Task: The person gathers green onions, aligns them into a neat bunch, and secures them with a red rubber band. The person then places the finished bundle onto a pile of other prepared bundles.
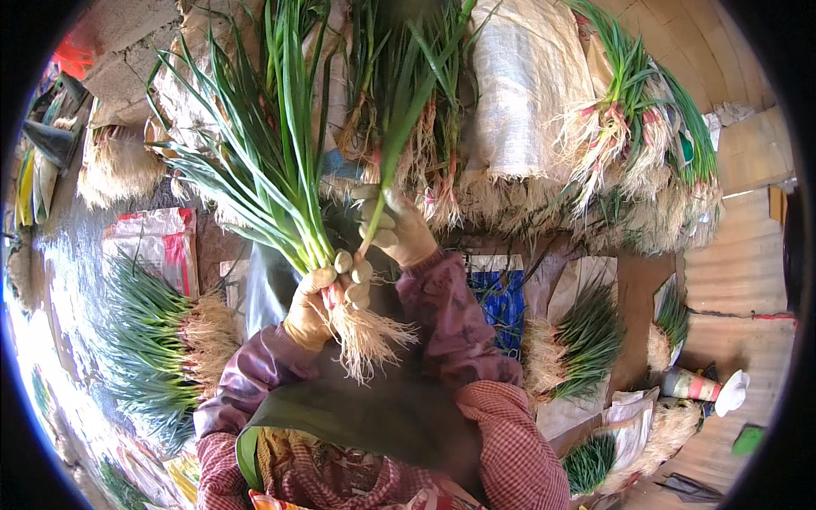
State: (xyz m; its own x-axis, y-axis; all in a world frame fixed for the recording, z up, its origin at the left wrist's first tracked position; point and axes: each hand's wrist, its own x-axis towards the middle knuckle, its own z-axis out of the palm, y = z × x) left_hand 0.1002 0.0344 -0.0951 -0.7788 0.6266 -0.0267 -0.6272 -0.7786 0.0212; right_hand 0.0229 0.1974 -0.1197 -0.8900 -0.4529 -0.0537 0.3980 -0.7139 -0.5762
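Note:
My left hand (319,296), in a pale glove, grips a bunch of spring onions (306,223) just above their roots. The long green leaves fan up and to the left; pale stringy roots (370,331) hang below the fingers. Close beside it, my right hand (401,226), gloved too, has its fingers curled around a single spring onion stalk (377,213). That stalk slants up to the right, and its lower end meets the fingertips of my left hand. A dark apron (370,408) covers my lap below.
More spring onions (440,127) lie in a heap ahead, partly under woven sacking (526,89). Bundled onions (612,127) rest on the right of that heap. Laid-out piles flank me at left (153,344) and right (586,338). A traffic cone (688,384) lies at far right.

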